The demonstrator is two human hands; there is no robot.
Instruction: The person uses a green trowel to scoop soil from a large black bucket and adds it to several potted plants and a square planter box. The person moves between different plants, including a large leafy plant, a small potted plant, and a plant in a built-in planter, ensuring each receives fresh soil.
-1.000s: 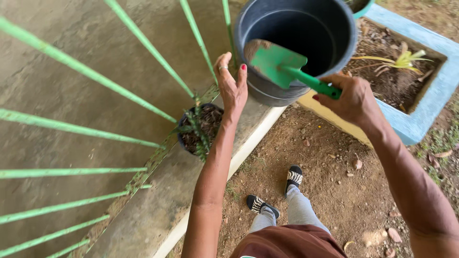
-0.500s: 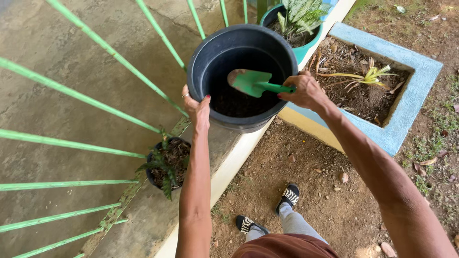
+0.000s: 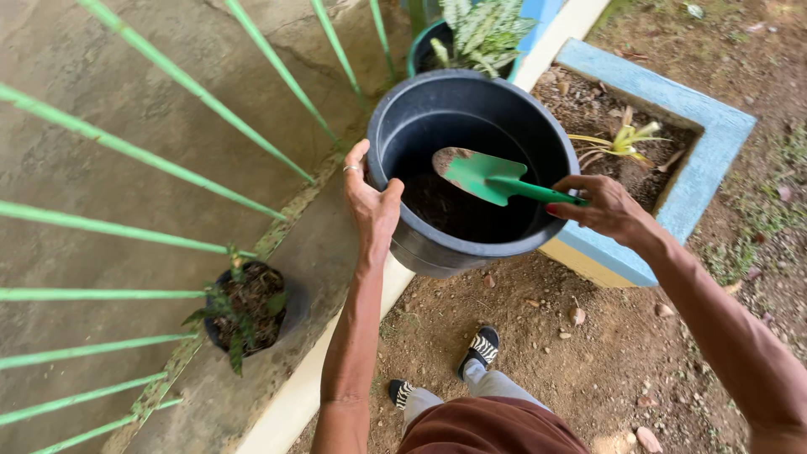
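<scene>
the left hand point(image 3: 371, 202) grips the rim of the black bucket point(image 3: 420, 126) while the right hand point(image 3: 607, 208) holds a green trowel point(image 3: 487, 178) over the soil point(image 3: 462, 212) inside.

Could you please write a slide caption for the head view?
Left hand steadies a black bucket while right hand holds a green trowel inside.

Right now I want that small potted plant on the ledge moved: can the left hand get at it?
Probably yes: the left hand grips the black bucket rim; the small potted plant sits unobstructed below it.
</scene>
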